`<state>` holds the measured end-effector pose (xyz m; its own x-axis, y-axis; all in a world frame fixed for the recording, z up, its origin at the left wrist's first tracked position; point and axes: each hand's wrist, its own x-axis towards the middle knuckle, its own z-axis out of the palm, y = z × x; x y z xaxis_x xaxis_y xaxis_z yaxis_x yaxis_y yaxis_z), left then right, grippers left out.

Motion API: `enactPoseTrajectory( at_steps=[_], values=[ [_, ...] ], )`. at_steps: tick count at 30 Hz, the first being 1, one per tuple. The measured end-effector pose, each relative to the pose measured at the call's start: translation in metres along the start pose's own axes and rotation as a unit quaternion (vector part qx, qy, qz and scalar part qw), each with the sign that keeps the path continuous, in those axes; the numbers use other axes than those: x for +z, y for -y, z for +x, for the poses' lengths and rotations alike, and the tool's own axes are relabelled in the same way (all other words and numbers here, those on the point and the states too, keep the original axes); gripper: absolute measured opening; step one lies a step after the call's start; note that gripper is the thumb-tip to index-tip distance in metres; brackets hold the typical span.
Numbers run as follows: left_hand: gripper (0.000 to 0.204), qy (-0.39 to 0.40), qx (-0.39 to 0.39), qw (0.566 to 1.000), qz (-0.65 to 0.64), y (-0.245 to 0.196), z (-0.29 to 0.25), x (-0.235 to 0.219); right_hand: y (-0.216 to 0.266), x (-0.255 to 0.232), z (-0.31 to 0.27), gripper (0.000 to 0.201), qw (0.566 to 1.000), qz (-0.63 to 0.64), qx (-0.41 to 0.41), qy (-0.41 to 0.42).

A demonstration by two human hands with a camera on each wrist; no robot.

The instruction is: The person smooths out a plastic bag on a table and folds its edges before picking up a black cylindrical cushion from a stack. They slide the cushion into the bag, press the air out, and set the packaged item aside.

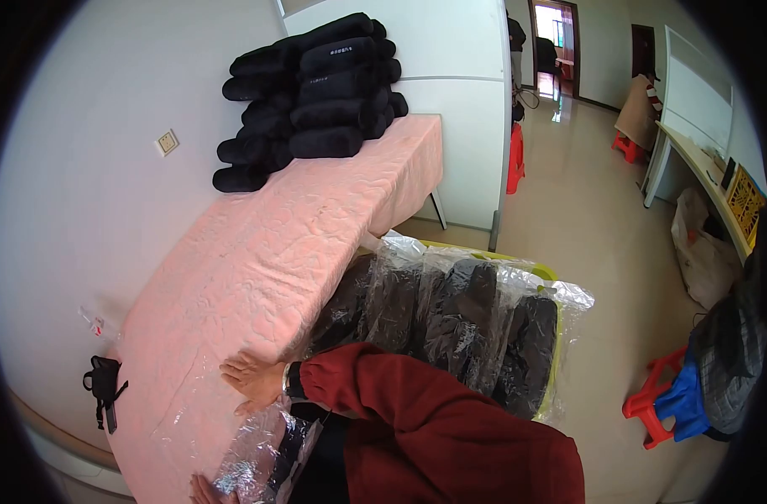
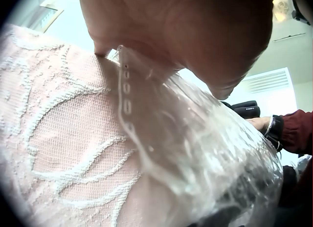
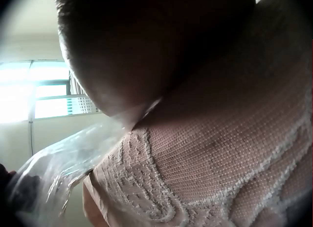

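Observation:
A clear plastic bag (image 1: 253, 441) with a dark item inside lies at the near edge of the pink cloth-covered table (image 1: 257, 244). My right hand (image 1: 253, 380) rests on the cloth at the bag's far end, fingers spread; its wrist wears a band. At the bottom of the head view, my left hand (image 1: 209, 490) lies at the bag's other side, mostly cut off by the frame. The left wrist view shows that hand (image 2: 181, 31) over the bag's punched edge strip (image 2: 126, 90). In the right wrist view, the right hand (image 3: 127, 56) is dark and presses on plastic film.
Black rolled cushions (image 1: 333, 88) are stacked at the table's far end. Beside the table, a yellow-green crate (image 1: 545, 270) holds several bagged dark items (image 1: 459, 315). A black strapped object (image 1: 105, 382) lies by the wall. Red stools (image 1: 652, 403) stand on the right.

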<state>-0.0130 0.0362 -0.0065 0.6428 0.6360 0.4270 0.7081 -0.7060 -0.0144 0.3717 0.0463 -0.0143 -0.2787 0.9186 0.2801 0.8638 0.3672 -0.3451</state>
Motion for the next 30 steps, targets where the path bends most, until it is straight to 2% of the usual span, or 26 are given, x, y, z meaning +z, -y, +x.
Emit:
enactPoseTrajectory(
  at_steps=[5,8,9,12,13,14,15,17,18,21,22,25,30],
  values=[
    [0.072,0.008,-0.02,0.999,-0.024,-0.001,0.001,-0.003,-0.012,0.003,-0.003,0.102,1.0,0.015,0.007,-0.02],
    [0.079,0.031,-0.032,0.999,-0.005,0.016,0.003,0.014,-0.002,-0.018,-0.012,0.099,0.999,-0.009,0.027,0.022],
    [0.084,0.044,-0.045,0.998,0.011,0.02,-0.007,0.017,-0.004,-0.017,-0.015,0.096,0.999,-0.021,0.034,0.013],
    [0.084,0.034,-0.052,0.995,-0.083,-0.01,-0.001,-0.006,-0.003,-0.02,-0.029,0.089,0.999,-0.036,0.03,-0.008],
    [0.083,0.03,-0.065,0.993,-0.098,-0.018,0.0,-0.011,-0.006,-0.016,-0.033,0.085,0.998,-0.048,0.016,-0.047],
    [0.082,0.029,-0.068,0.992,-0.099,-0.023,0.002,-0.015,0.005,-0.038,-0.036,0.082,0.998,-0.04,0.012,-0.037],
    [0.082,0.027,-0.071,0.992,-0.102,-0.024,0.004,-0.017,-0.005,-0.023,-0.035,0.079,0.994,-0.068,-0.002,-0.081],
    [0.082,0.013,-0.056,0.995,-0.084,-0.017,0.003,-0.011,0.004,-0.03,-0.03,0.078,0.989,-0.082,-0.027,-0.116],
    [0.082,0.016,-0.085,0.993,-0.074,-0.016,0.002,-0.011,0.017,-0.03,-0.019,0.078,0.991,-0.068,-0.051,-0.103],
    [0.086,0.011,-0.068,0.995,-0.077,-0.013,0.001,-0.008,0.04,-0.037,-0.002,0.08,0.992,-0.032,-0.118,-0.041],
    [0.086,0.011,-0.065,0.995,-0.071,-0.012,0.001,-0.008,0.043,-0.034,0.003,0.08,0.992,-0.033,-0.119,-0.038],
    [0.087,0.013,-0.052,0.997,-0.063,-0.009,0.006,-0.006,0.057,-0.018,0.017,0.084,0.985,-0.023,-0.165,0.04],
    [0.087,0.021,-0.059,0.995,-0.072,-0.004,-0.001,-0.011,0.018,-0.008,0.028,0.089,0.987,-0.09,-0.123,0.056]
  ],
)
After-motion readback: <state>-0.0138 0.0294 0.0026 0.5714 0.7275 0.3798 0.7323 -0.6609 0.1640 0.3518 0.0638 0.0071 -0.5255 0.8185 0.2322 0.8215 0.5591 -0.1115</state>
